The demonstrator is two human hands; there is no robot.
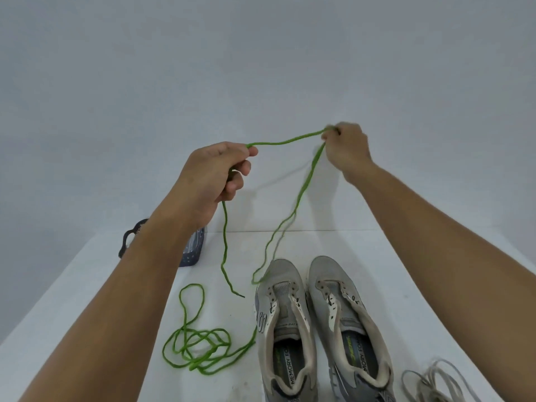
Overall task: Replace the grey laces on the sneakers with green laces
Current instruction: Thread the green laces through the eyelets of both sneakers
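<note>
While hands (278,158) stretch green lace (285,140) sideways

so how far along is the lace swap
Old laces look done: both sneakers sit unlaced, and the grey laces lie beside them. In hand: one green lace stretched in the air between the left hand and right hand. Left: threading both shoes; a second green lace lies on the table.

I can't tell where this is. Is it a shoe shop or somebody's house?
Hard to say. It looks like a plain workspace set up for the job, not a shop: a bare white table against a blank grey wall, with just one pair of sneakers and loose laces.
</note>
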